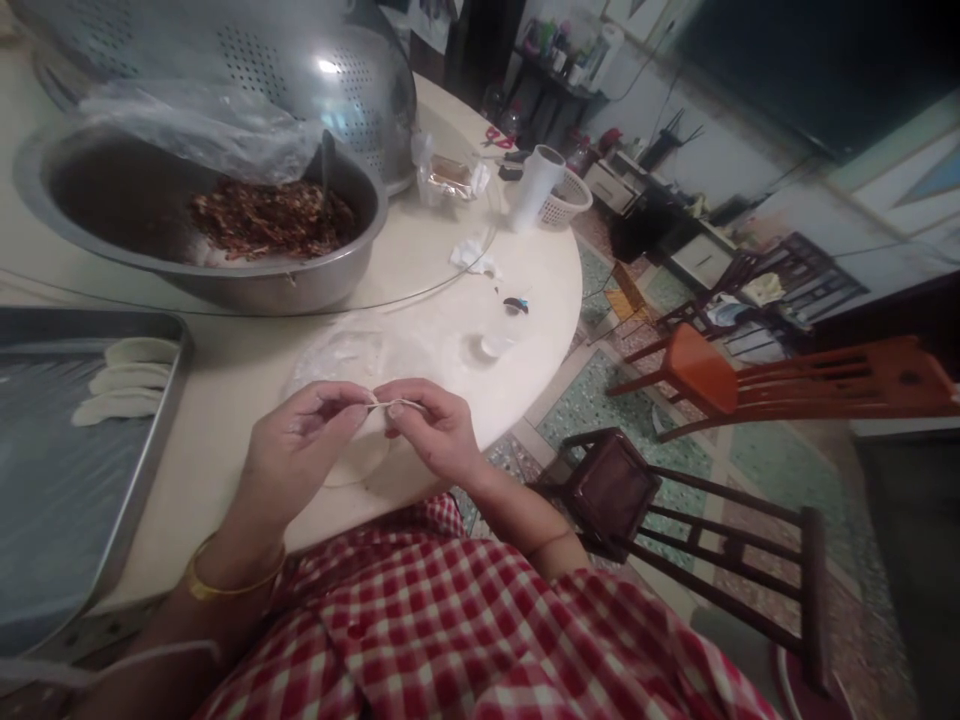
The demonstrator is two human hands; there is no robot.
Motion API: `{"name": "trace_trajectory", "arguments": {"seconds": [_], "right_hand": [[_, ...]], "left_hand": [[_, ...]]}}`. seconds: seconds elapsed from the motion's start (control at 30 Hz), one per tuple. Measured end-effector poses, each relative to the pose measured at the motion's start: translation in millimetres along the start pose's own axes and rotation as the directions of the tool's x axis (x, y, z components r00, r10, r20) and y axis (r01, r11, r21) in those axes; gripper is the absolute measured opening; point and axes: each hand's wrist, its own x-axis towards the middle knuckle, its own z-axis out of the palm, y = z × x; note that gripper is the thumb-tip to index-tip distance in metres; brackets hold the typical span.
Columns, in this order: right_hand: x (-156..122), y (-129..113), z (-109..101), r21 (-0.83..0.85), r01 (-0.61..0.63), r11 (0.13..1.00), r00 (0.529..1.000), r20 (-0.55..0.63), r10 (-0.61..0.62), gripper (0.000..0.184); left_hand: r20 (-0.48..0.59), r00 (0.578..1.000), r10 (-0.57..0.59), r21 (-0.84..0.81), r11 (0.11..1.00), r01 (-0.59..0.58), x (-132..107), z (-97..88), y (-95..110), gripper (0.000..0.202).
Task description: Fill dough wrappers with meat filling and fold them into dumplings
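Close to the table edge, my left hand [289,450] and my right hand [439,430] meet at their fingertips. Both pinch the pale dough edge of a dumpling [385,404]; most of it is hidden behind the fingers. Beneath them lies a pale round shape [356,468], perhaps a dough wrapper. Several folded dumplings [127,382] rest in a row on a metal tray [154,440] to the left. Beyond my hands stands a steel bowl [292,290] with dark chopped filling [266,218], a utensil handle and a plastic bag [195,125] at its rim.
A large perforated metal colander [315,70] is behind the bowl. Farther along the round table [544,340] are a small cup [496,343], crumpled tissue [474,257], a paper roll [538,185] and a white basket [566,200]. Chairs [611,490] stand on the right.
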Motion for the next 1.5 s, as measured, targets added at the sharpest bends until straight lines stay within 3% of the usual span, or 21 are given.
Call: {"name": "trace_trajectory", "arguments": {"seconds": [0.2, 0.5, 0.67, 0.77, 0.9, 1.07, 1.3, 1.5], "right_hand": [[-6.5, -3.1, 3.1, 0.002, -0.052, 0.999, 0.999, 0.004, 0.052, 0.031], [-10.1, -8.9, 9.5, -0.013, -0.058, 0.998, 0.998, 0.008, 0.059, 0.028], [-11.9, -8.8, 11.3, -0.134, 0.044, 0.990, 0.999, 0.026, -0.041, 0.024], [-13.7, -12.3, 10.9, -0.241, 0.157, 0.958, 0.987, 0.073, -0.143, 0.018], [-14.4, -18.7, 9.2, -0.260, 0.264, 0.929, 0.964, 0.107, -0.244, 0.018], [-14.1, -22.6, 8.9, -0.232, 0.313, 0.921, 0.949, 0.106, -0.296, 0.018], [-12.9, -18.2, 9.6, -0.300, 0.246, 0.922, 0.968, 0.132, -0.215, 0.025], [-10.0, -18.0, 7.0, -0.193, 0.264, 0.945, 0.960, 0.151, -0.237, 0.019]], "left_hand": [[0.020, 1.000, -0.009, 0.089, 0.996, 0.007, -3.3, -7.0, 2.4, 0.023], [0.084, 0.979, 0.185, 0.217, 0.956, -0.199, -13.7, -15.6, 8.9, 0.018], [0.193, 0.921, 0.339, 0.271, 0.884, -0.382, -13.1, -22.5, 15.0, 0.010], [0.234, 0.898, 0.373, 0.300, 0.851, -0.432, -11.6, -25.6, 20.7, 0.010], [0.246, 0.905, 0.346, 0.329, 0.849, -0.414, -12.6, -26.6, 27.8, 0.012], [0.156, 0.950, 0.269, 0.353, 0.883, -0.308, -15.8, -21.8, 31.7, 0.013], [0.094, 0.962, 0.258, 0.350, 0.896, -0.275, -17.0, -19.2, 25.6, 0.013], [0.085, 0.951, 0.298, 0.330, 0.892, -0.309, -16.9, -20.6, 19.4, 0.012]]}}
